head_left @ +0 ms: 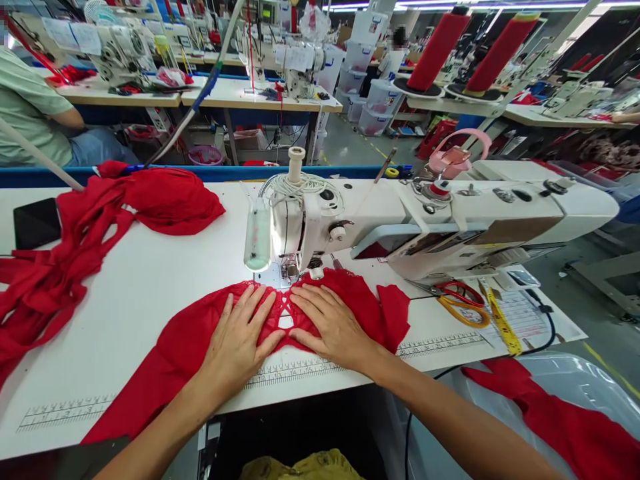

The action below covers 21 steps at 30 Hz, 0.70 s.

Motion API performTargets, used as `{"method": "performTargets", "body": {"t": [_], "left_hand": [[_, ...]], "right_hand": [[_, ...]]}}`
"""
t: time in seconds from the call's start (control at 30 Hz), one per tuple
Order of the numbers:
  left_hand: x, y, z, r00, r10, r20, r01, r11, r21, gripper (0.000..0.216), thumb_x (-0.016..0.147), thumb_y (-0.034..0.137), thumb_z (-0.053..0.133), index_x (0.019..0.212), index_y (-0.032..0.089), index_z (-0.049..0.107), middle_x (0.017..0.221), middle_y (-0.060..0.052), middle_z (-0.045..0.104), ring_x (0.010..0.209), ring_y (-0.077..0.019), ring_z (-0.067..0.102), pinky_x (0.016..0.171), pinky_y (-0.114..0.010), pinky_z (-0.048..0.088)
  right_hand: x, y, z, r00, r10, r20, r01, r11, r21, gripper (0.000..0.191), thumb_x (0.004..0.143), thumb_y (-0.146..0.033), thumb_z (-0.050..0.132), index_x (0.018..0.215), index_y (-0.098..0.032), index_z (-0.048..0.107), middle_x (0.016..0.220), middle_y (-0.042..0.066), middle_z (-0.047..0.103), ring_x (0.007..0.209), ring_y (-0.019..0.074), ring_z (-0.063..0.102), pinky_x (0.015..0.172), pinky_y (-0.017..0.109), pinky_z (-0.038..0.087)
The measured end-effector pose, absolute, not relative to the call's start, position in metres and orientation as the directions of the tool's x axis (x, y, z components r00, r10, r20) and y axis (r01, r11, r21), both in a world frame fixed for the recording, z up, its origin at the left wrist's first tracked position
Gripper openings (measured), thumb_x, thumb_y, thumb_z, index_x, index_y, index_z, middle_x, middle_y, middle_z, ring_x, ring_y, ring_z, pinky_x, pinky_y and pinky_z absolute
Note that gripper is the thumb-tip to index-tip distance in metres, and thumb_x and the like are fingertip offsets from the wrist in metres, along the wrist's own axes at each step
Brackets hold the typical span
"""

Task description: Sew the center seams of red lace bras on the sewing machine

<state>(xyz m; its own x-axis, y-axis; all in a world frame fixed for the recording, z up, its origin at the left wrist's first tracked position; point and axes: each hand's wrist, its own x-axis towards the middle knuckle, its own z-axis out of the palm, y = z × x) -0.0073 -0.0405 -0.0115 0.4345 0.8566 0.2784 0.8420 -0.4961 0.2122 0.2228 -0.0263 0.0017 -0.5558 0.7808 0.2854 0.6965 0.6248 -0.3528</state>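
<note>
The garment [193,327] is red, the sewing machine [375,208] white, the tape measure [502,321] yellow.

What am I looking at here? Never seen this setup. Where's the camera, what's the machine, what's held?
There's no robot: these are a person's bare hands. The single picture comes from a camera worn on their head, looking forward and down.

The big white machine is a sewing machine. It stands on a white table with ruler markings near the front edge.

The left hand and right hand lie flat, fingers spread, on a red lace-edged garment piece just in front of the presser foot. They rest on the cloth; neither appears to pinch it.

To the left are bunched red fabric and a dark flat object; to the right, scissors and a yellow tape measure.
</note>
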Motion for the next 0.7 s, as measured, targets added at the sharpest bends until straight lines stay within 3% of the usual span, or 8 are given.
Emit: {"method": "performTargets", "body": {"t": [0.2, 0.4, 0.47, 0.6, 0.7], "left_hand": [[-0.008, -0.041, -0.005, 0.464, 0.842, 0.275, 0.82, -0.526, 0.227, 0.062, 0.099, 0.053, 0.046, 0.149, 0.017, 0.041, 0.151, -0.016, 0.049, 0.144, -0.0358, 0.039, 0.113, -0.066, 0.036], [-0.005, -0.044, 0.007, 0.477, 0.757, 0.447, 0.69, -0.637, 0.344, 0.033, 0.102, 0.024, 0.045, 0.133, 0.018, 0.057, 0.133, -0.01, 0.065, 0.131, -0.0219, 0.055, 0.111, -0.04, 0.048], [-0.007, -0.044, 0.004, 0.501, 0.765, 0.404, 0.695, -0.634, 0.339, 0.035, 0.102, 0.03, 0.046, 0.133, 0.017, 0.057, 0.133, -0.012, 0.065, 0.13, -0.0242, 0.057, 0.11, -0.043, 0.049], [-0.017, -0.045, -0.006, 0.508, 0.809, 0.295, 0.768, -0.58, 0.271, 0.049, 0.1, 0.046, 0.048, 0.14, 0.019, 0.051, 0.143, -0.013, 0.058, 0.135, -0.0319, 0.051, 0.113, -0.061, 0.038], [-0.021, -0.045, -0.008, 0.503, 0.825, 0.26, 0.781, -0.562, 0.273, 0.052, 0.099, 0.048, 0.05, 0.143, 0.02, 0.049, 0.146, -0.011, 0.055, 0.137, -0.0304, 0.048, 0.116, -0.06, 0.033]], "right_hand": [[0.223, -0.024, 0.012, -0.597, 0.752, 0.278, 0.67, 0.659, -0.343, 0.053, 0.095, -0.044, 0.061, 0.14, -0.016, 0.054, 0.143, 0.015, 0.056, 0.132, 0.0308, 0.05, 0.112, 0.054, 0.041], [0.212, -0.022, 0.029, -0.629, 0.694, 0.351, 0.632, 0.719, -0.288, 0.022, 0.101, -0.025, 0.051, 0.111, -0.017, 0.069, 0.108, 0.009, 0.071, 0.1, 0.0231, 0.062, 0.09, 0.041, 0.048], [0.211, -0.022, 0.025, -0.645, 0.683, 0.344, 0.612, 0.731, -0.304, 0.022, 0.1, -0.028, 0.053, 0.111, -0.017, 0.069, 0.109, 0.009, 0.07, 0.102, 0.023, 0.061, 0.091, 0.04, 0.047], [0.215, -0.023, 0.011, -0.595, 0.737, 0.322, 0.628, 0.676, -0.386, 0.032, 0.095, -0.035, 0.064, 0.122, -0.018, 0.064, 0.125, 0.01, 0.065, 0.114, 0.025, 0.058, 0.099, 0.042, 0.044], [0.219, -0.024, 0.007, -0.583, 0.758, 0.292, 0.631, 0.649, -0.425, 0.042, 0.092, -0.038, 0.066, 0.129, -0.019, 0.059, 0.131, 0.011, 0.063, 0.118, 0.0262, 0.057, 0.104, 0.045, 0.042]]}}
